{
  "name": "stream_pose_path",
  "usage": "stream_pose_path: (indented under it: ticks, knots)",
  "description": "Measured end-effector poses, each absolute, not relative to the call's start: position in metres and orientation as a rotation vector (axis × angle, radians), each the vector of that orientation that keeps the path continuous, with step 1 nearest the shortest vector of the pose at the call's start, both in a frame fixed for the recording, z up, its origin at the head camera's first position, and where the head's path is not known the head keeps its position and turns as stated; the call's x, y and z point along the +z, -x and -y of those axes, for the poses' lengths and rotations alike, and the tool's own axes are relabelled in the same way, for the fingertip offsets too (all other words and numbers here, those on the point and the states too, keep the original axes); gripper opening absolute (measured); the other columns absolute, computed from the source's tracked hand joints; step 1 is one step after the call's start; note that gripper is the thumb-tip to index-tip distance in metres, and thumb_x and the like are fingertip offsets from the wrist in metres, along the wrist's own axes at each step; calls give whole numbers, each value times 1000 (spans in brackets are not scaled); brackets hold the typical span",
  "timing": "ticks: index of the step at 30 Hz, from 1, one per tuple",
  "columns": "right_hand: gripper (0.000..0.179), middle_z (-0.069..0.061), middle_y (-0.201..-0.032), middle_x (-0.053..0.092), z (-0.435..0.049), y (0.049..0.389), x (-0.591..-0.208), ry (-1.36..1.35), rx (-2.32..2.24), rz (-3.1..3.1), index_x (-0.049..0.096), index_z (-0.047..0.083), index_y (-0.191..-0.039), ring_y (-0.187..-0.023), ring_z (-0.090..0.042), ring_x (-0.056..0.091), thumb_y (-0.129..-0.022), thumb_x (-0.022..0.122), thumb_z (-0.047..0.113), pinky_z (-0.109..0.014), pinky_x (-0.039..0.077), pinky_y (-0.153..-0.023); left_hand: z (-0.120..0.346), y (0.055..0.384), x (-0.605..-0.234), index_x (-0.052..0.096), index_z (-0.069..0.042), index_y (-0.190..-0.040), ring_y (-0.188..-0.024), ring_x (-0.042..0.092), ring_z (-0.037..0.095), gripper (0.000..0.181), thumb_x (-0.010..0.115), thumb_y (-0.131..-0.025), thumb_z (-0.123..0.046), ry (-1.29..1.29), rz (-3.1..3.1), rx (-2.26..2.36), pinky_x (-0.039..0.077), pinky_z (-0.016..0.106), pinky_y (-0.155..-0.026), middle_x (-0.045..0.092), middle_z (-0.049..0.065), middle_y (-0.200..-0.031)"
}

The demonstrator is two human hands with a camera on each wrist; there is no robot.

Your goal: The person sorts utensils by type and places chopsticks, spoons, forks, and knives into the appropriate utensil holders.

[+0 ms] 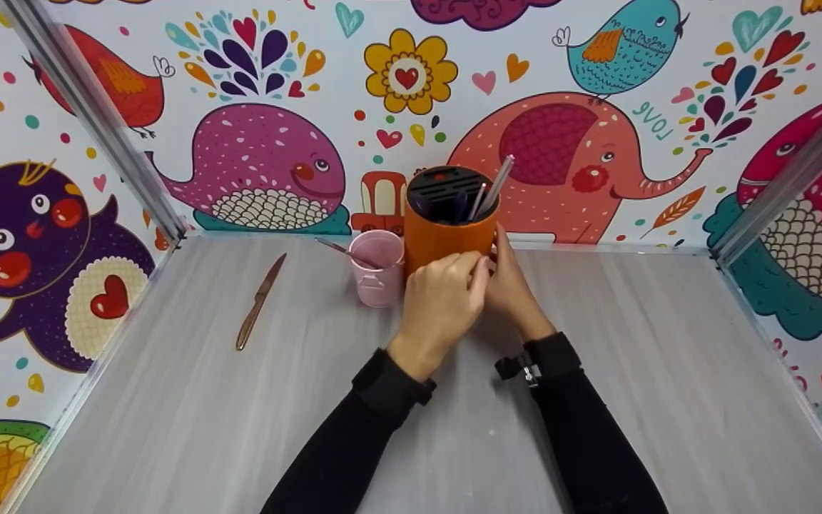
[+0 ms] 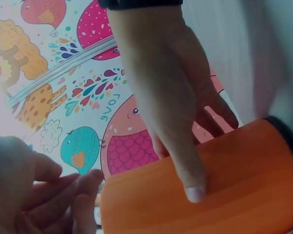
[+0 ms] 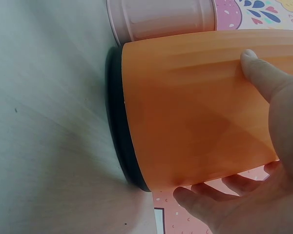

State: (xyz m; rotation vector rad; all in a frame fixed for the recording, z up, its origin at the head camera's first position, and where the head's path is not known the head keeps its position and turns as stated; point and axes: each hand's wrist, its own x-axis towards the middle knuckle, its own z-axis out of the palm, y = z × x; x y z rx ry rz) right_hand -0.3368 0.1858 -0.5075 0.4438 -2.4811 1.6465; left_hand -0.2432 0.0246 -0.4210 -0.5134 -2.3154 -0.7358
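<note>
An orange round knife block [image 1: 443,239] with a slotted black top stands upright at the back of the table. My right hand [image 1: 514,289] grips its right side, the thumb on the front and the other fingers round the far side; the right wrist view shows this grip on the block [image 3: 200,112]. My left hand [image 1: 443,303] is in front of the block, fingers loosely bent. In the left wrist view, nothing shows between the left hand's [image 2: 53,190] fingers. Thin pale sticks [image 1: 500,182] and dark handles [image 1: 443,207] stick up inside the block.
A small pink bucket [image 1: 380,285] stands just left of the block, with a thin metal utensil [image 1: 343,250] leaning in it. Farther left, a copper-coloured knife [image 1: 260,303] lies on the grey table [image 1: 190,400]. Printed panels [image 1: 397,143] rise behind and at both sides.
</note>
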Motion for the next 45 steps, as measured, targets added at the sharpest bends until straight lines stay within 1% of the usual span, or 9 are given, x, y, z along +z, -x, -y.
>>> stream_pose_path:
  ticks: [10,15,20,27,31,34,39,42,45]
  knots:
    - [123,-13,-184,24,-184,331,-503,-280,1730,2560,5,26,-179,-165,-43,37,-93,91,41,-63,37,-133,13,229,-423,82,-9,-99,-77,79,23,21,70,-107,-24,466,2337,-870,67,35,-74,82,4,-88]
    - [126,-5,-185,24,-183,331,-504,-259,1770,2559,5,32,-179,-166,-37,36,-90,92,48,-62,32,-136,28,225,-417,77,-12,-90,-70,72,19,22,69,-106,-25,424,2321,-866,62,32,-66,74,1,-77]
    - [126,-1,-186,21,-184,329,-501,-207,1813,2601,3,38,-178,-168,-34,32,-89,91,54,-61,28,-138,48,226,-410,64,-13,-73,-58,59,19,30,68,-103,-20,370,2259,-885,45,30,-54,58,1,-63]
    - [134,2,-186,19,-185,329,-499,-139,1806,2667,-1,44,-177,-170,-31,30,-81,90,70,-60,29,-138,103,234,-404,50,-17,-61,-54,45,22,39,61,-99,-18,115,2264,-888,28,34,-53,41,-3,-56]
    - [134,0,-186,18,-186,328,-499,-164,1802,2653,-1,40,-178,-170,-31,30,-83,89,68,-59,29,-138,140,242,-409,42,-20,-59,-56,41,25,42,58,-98,-18,-90,2331,-828,28,36,-54,34,-4,-56]
    - [134,-1,-186,18,-186,327,-499,-167,1801,2652,-2,39,-178,-170,-31,30,-84,89,67,-58,28,-138,168,249,-419,42,-19,-60,-59,50,31,45,57,-102,-22,-256,2400,-774,34,39,-54,40,2,-57]
    - [136,-1,-187,16,-186,328,-499,-151,1807,2660,-3,40,-178,-171,-32,28,-83,89,69,-57,27,-139,203,259,-443,72,-3,-83,-90,74,50,38,56,-108,-27,-485,2551,-745,57,59,-71,75,24,-90]
    - [136,-2,-187,16,-186,327,-498,-148,1810,2658,-3,40,-178,-170,-32,29,-82,90,69,-58,28,-139,217,262,-458,78,4,-112,-116,68,56,39,55,-109,-27,-562,2674,-756,58,67,-93,75,32,-121]
    - [135,-3,-187,17,-185,327,-498,-150,1812,2656,-3,39,-178,-170,-33,29,-83,90,68,-59,28,-138,227,265,-473,74,11,-122,-126,60,58,43,53,-109,-24,-596,2797,-736,53,72,-103,67,36,-131]
